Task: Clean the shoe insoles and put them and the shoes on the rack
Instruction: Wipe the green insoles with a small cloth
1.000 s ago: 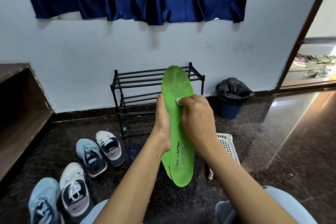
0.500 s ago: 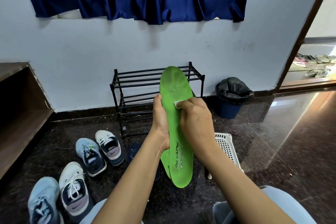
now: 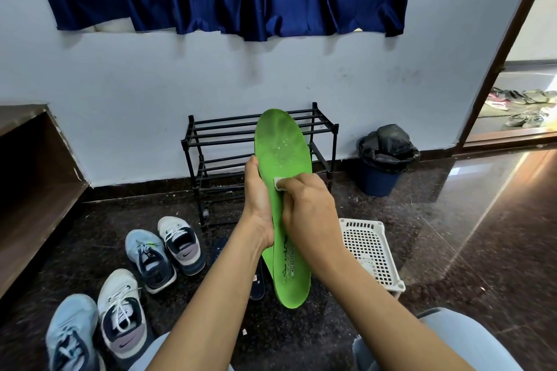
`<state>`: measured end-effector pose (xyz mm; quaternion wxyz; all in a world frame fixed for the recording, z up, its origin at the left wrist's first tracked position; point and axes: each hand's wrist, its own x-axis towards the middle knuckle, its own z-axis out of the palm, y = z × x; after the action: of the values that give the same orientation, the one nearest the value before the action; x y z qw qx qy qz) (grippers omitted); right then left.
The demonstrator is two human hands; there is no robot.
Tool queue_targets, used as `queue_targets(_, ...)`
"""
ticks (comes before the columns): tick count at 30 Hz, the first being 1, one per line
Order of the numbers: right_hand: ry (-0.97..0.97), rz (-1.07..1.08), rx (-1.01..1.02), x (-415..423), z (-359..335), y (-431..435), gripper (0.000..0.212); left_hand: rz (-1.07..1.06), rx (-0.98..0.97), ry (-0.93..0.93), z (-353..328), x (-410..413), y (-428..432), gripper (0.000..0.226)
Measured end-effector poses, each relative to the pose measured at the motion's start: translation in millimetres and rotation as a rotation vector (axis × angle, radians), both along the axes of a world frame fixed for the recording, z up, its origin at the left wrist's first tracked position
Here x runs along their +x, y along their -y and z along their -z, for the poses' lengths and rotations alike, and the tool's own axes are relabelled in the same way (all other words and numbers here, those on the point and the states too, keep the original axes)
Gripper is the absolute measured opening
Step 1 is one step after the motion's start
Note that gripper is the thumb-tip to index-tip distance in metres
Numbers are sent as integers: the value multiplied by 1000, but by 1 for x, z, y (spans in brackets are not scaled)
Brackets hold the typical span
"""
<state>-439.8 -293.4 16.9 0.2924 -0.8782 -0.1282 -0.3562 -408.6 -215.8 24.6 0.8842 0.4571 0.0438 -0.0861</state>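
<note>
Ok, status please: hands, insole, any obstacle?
Left hand grips green insole. Right hand pinches white wipe against it. Shoes on floor, rack unblocked.

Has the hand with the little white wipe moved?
Yes. The right hand and its white wipe have slid down the green insole and slightly left, farther below the black rack top bars.

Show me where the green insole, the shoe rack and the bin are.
green insole (image 3: pixel 281 141), head view, on its raised toe half.
shoe rack (image 3: pixel 223 129), head view, on its top shelf bars.
bin (image 3: pixel 378 182), head view, on its blue side wall.
</note>
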Motion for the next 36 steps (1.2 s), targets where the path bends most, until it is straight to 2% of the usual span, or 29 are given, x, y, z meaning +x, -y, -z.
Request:
queue_targets(8,3,39,52,11,-9,9,24,4,50,-16,4,-4,13,71)
queue_targets(12,-15,1,15,0,-2,4,23,-17,49,-10,4,-1,9,74)
queue_targets(20,1,53,65,13,-6,13,23,53,46,-22,2,-7,16,70)
queue_targets(25,-18,4,59,5,-1,7,23,20,36,-5,4,-3,10,72)
queue_targets(31,11,28,75,14,-10,17,21,103,33,-20,3,-7,15,70)
queue_targets(36,-2,5,44,3,1,8,24,44,17,3,5,-3,11,71)
